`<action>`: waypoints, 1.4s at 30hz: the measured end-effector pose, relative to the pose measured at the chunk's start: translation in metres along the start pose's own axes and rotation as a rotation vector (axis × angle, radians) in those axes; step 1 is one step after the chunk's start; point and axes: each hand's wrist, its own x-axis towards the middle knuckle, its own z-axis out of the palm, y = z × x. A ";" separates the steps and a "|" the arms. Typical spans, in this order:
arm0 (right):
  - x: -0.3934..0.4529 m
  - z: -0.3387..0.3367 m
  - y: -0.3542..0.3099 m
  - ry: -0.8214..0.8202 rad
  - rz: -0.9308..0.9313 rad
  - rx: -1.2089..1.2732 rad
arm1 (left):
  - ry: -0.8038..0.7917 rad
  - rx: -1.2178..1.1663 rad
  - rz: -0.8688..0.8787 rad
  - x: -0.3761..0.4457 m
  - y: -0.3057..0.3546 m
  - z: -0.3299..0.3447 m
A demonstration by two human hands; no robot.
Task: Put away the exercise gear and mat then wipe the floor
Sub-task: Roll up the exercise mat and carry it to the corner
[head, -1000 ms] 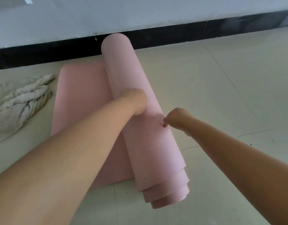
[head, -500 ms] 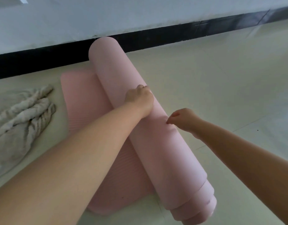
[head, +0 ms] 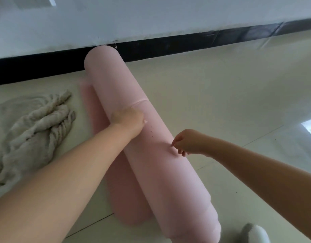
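Observation:
A pink exercise mat (head: 147,155) lies on the floor, rolled almost fully into a long roll that runs from the black baseboard toward me. Only a narrow flat strip (head: 126,195) of it shows on the roll's left side. My left hand (head: 128,121) presses down on top of the roll near its middle, with the fingertips hidden over the far side. My right hand (head: 188,142) has its fingers curled and touches the roll's right side with its knuckles, holding nothing.
A crumpled beige cloth (head: 33,132) lies on the floor left of the mat. The white wall with its black baseboard (head: 168,48) stands just beyond the roll's far end. A white-grey rounded object (head: 254,234) shows at the bottom right. Pale tiled floor (head: 221,95) spreads to the right.
The roll has moved left over the flat part of the mat, which has shrunk to a narrow strip. Both hands stayed on the roll and moved with it.

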 end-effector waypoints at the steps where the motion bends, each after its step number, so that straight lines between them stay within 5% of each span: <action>1: 0.003 0.000 -0.005 0.015 -0.014 -0.069 | -0.001 -0.009 -0.014 -0.001 -0.003 0.000; 7: 0.032 -0.004 -0.033 0.127 -0.123 -0.284 | -0.035 -0.137 -0.149 -0.008 -0.039 0.014; 13: 0.063 0.004 -0.060 0.232 -0.346 -0.244 | -0.044 -0.365 -0.251 -0.046 -0.066 0.042; 20: 0.086 -0.001 -0.087 0.271 -0.660 -0.297 | 0.189 -0.795 -0.554 -0.035 -0.078 0.064; 28: 0.112 -0.014 -0.085 0.370 -0.500 -0.159 | -0.053 -0.951 -0.802 0.013 -0.069 0.098; 34: 0.134 -0.030 -0.092 0.334 -0.363 -0.115 | 0.081 -1.328 -0.891 0.046 -0.082 0.100; 42: 0.161 -0.042 -0.113 0.354 -0.121 0.076 | 0.146 -1.575 -0.725 0.077 -0.085 0.079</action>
